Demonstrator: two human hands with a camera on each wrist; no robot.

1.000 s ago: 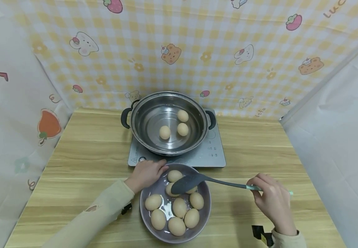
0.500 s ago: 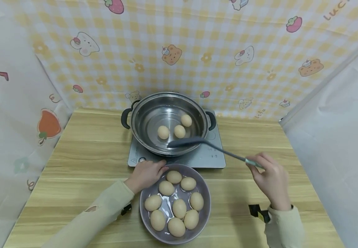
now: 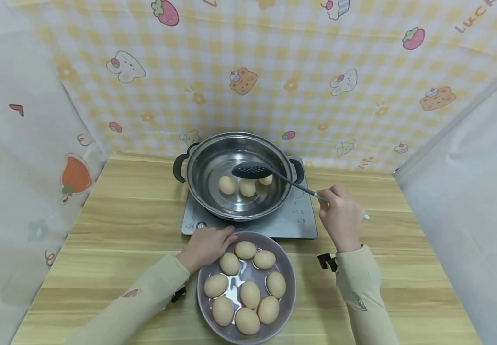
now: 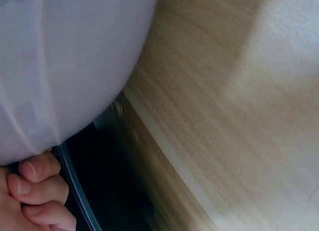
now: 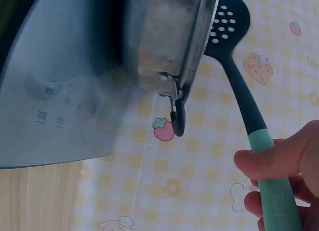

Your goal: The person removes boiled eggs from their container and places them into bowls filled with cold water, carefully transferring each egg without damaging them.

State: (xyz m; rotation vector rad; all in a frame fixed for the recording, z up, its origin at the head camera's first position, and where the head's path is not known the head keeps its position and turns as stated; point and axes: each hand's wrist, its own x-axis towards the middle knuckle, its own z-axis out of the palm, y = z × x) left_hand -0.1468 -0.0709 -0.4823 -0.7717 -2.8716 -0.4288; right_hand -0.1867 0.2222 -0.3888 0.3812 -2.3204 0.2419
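My right hand [image 3: 342, 218] grips the green handle of a slotted spoon [image 3: 252, 170], thumb along the handle in the right wrist view. The spoon's dark holed head hangs over the steel pot [image 3: 197, 189] with no egg on it. Below it in the head view are three pale brown eggs [image 3: 227, 185] in the pot, one partly covered by the spoon. My left hand [image 3: 207, 245] holds the far left rim of a grey-purple bowl [image 3: 292, 292] with several eggs [image 3: 250, 294] in it. In the left wrist view its fingers [image 4: 42, 188] curl against the bowl's outer wall.
The pot stands on a flat grey induction cooker [image 3: 283, 225] behind the bowl, its black side handles [image 3: 179, 167] sticking out. A wooden table [image 3: 136, 206] lies under everything. A yellow checked cloth [image 3: 291, 62] hangs close behind the pot, with white sheets at both sides.
My right hand has carried the slotted spoon from over the bowl up and away to over the pot. The eggs in the pot have shifted slightly. My left hand stays at the bowl.
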